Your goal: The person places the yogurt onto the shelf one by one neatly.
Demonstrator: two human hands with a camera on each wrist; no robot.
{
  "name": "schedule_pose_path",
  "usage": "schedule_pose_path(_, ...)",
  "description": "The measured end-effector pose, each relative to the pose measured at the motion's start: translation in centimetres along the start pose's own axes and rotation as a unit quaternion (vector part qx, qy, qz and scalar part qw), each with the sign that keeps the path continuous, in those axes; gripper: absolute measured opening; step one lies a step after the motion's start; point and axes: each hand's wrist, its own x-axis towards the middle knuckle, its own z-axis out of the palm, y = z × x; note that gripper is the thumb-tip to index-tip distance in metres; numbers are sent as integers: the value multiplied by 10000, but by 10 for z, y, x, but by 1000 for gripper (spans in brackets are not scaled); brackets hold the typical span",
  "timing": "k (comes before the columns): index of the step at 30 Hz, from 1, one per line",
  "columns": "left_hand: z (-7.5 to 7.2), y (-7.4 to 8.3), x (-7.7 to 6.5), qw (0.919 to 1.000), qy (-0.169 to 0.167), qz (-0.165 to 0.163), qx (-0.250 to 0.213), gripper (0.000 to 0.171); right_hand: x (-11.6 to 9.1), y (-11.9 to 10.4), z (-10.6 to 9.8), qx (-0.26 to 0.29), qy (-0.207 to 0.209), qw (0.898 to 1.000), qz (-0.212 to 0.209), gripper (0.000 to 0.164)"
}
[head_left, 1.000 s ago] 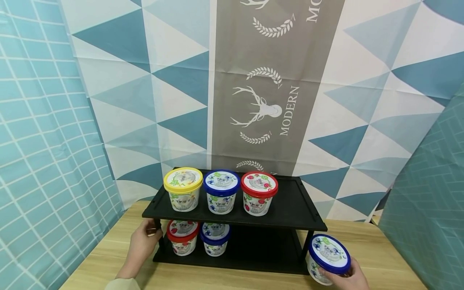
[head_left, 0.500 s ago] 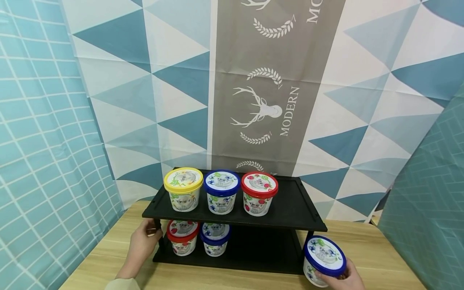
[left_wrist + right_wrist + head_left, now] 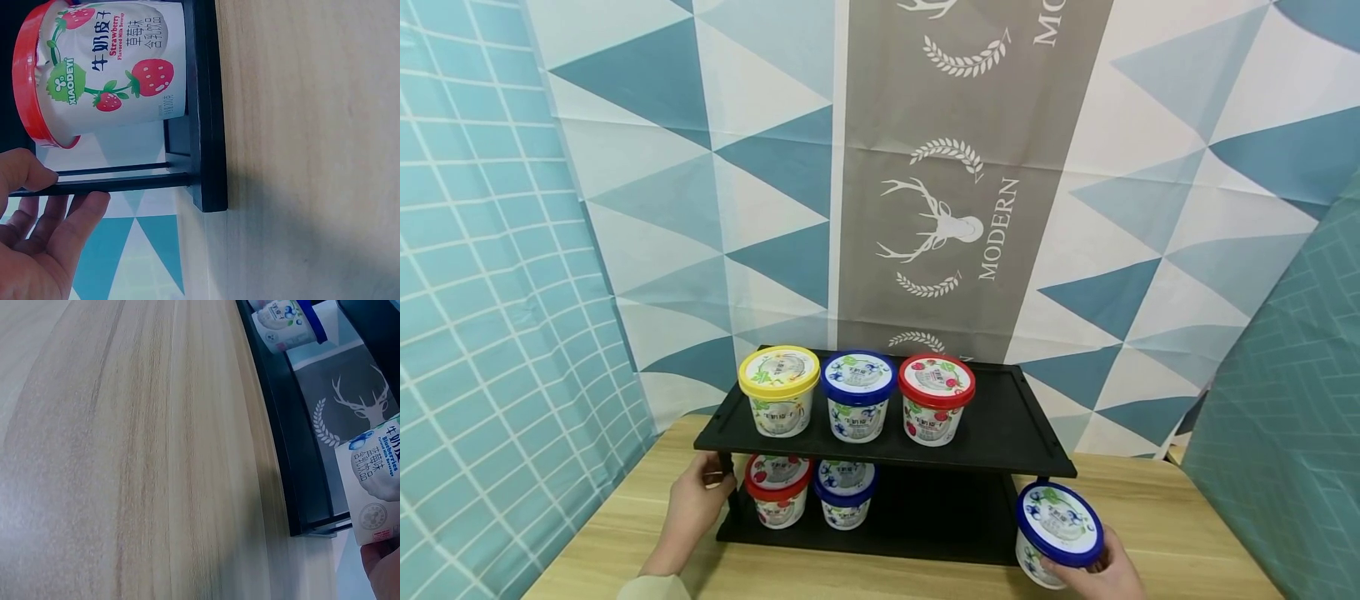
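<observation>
My right hand (image 3: 1112, 573) grips a blue-lidded blueberry milk drink tub (image 3: 1060, 523) beside the front right corner of a black two-tier shelf (image 3: 1007, 417). In the right wrist view that tub's printed wall (image 3: 375, 481) appears at the right edge, with fingertips (image 3: 375, 559) against it. My left hand (image 3: 694, 507) pinches the shelf's front left post (image 3: 125, 183) between thumb and fingers. Close to it, on the lower tier, sits a red-lidded strawberry tub (image 3: 119, 69). A second blue-lidded tub (image 3: 846, 496) stands to the right of the red one.
On the upper tier a yellow-lidded tub (image 3: 780, 396), a blue-lidded tub (image 3: 858, 400) and a red-lidded tub (image 3: 936, 404) stand in a row. The shelf rests on a wooden table (image 3: 850, 579), with patterned cloth (image 3: 775, 167) hung behind and at the sides.
My right hand has moved left with the blueberry tub, bringing it in front of the shelf's right post. My left hand has stayed on the left post.
</observation>
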Motion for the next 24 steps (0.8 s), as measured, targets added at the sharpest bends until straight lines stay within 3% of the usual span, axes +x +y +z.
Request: schedule_pose_path(24,1,0,0,10000,53,24,-33,32,-2,-11,19,126,-75,9997,-207,107)
